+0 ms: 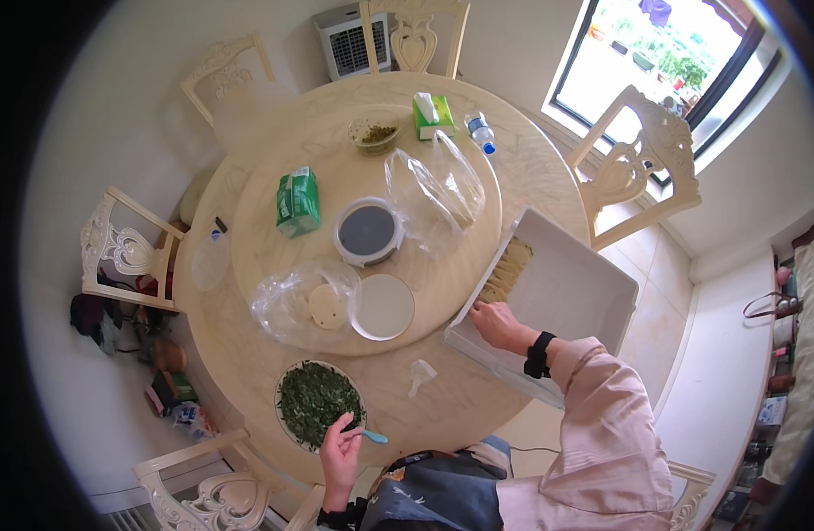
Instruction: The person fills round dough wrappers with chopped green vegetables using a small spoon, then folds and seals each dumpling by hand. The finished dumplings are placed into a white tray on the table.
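My right hand (501, 328) reaches into a pale grey plastic tray (566, 285), at the near end of a row of folded dumplings (508, 271) along its left wall. The fingertips point down, and whatever they may hold is hidden. My left hand (340, 451) hovers at the near right rim of a plate of chopped green filling (314, 401), fingers loosely bent. Beside its fingertips a light blue spoon handle (375, 437) sticks out; whether the hand grips it is unclear. Round dough wrappers (328, 306) lie in a clear plastic bag (274, 302), next to a white plate (388, 308).
The round marble-look table (447, 405) carries a bowl of dark liquid (367, 229), a clear bag (433, 199), tissue packs (298, 202), a glass bowl of food (375, 134) and a water bottle (480, 133). A crumpled tissue (421, 376) lies in front. Carved chairs (636, 156) surround the table.
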Demonstrator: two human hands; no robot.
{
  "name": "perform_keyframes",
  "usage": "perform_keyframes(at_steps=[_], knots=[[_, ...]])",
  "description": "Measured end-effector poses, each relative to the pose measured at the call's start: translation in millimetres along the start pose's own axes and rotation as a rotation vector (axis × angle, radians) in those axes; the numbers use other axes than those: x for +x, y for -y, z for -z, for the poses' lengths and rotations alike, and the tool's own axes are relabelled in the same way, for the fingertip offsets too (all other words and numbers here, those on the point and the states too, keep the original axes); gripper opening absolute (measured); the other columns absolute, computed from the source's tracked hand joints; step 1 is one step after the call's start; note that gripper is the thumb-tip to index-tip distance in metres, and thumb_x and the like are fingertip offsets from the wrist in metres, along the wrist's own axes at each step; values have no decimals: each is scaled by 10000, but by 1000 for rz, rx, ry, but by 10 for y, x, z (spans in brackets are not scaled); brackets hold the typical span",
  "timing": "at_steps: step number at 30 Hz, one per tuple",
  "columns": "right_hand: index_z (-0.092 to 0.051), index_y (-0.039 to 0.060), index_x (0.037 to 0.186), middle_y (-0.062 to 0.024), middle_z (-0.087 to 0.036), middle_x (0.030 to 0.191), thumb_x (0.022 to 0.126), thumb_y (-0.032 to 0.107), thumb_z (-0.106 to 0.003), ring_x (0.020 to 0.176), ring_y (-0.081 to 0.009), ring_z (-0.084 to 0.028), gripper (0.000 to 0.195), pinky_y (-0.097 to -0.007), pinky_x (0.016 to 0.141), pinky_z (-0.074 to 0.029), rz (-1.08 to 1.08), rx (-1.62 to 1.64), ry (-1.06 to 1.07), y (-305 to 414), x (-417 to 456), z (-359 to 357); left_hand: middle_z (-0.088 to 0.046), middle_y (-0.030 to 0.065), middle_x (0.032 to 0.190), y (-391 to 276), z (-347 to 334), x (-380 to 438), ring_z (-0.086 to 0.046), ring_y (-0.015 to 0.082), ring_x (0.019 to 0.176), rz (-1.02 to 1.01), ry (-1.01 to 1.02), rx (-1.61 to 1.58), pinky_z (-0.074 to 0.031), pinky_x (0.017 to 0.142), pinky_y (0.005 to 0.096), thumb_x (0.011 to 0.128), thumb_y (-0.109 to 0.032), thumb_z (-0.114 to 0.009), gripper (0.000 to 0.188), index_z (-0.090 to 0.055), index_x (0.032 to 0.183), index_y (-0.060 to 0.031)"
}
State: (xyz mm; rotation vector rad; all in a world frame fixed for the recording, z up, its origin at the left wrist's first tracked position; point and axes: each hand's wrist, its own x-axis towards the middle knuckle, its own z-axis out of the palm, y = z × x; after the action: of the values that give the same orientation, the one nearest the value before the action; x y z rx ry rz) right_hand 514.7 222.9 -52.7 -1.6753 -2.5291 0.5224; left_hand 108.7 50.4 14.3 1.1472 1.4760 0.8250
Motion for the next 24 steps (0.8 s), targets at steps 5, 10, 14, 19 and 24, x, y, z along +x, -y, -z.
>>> perform_keyframes(at_steps=[5, 10, 14, 19, 24], knots=[[-633, 2, 903, -189, -670, 842, 842, 125, -644, 805, -394, -666, 138, -476, 705, -541, -42, 122, -34, -90, -44, 52, -603, 174, 1248, 7, 13, -7, -706, 219, 1031, -56, -17, 36, -591, 822, 293, 942, 54, -609, 423, -533, 1358, 35], [-679, 31, 845, -153, -625, 714, 808, 124, -728, 663, -345, -623, 112, -423, 628, -510, -222, 394, -440, -34, -145, 839, -634, 139, 1148, 13, 154, -67, -693, 156, 867, -20, -110, 3, -591, 777, 289, 949, 50, -590, 417, -528, 1362, 32], [-598, 4, 719, -160, -593, 672, 816, 127, -755, 609, -361, -579, 222, -410, 560, -460, -162, 438, -499, 646, -333, 1565, -661, 83, 945, -2, 262, -150, -604, 89, 714, -25, -236, -82, -526, 638, 226, 971, -7, -593, 361, -569, 1331, 11], [-529, -5, 677, -158, -554, 656, 882, 158, -732, 593, -394, -548, 331, -452, 544, -440, 78, 623, -398, 1603, -303, 1093, -640, 56, 859, -177, 335, -135, -554, 68, 688, -135, -279, -200, -469, 607, 219, 1011, -97, -581, 292, -602, 1289, -9], [-650, 5, 977, -158, -596, 921, 831, 8, -676, 861, -358, -590, 148, -425, 750, -493, 314, 548, -547, 2085, 540, 695, -646, 45, 852, -339, 318, -277, -559, 79, 694, -125, -382, -307, -463, 633, 213, 1026, -113, -567, 251, -626, 1247, -11]])
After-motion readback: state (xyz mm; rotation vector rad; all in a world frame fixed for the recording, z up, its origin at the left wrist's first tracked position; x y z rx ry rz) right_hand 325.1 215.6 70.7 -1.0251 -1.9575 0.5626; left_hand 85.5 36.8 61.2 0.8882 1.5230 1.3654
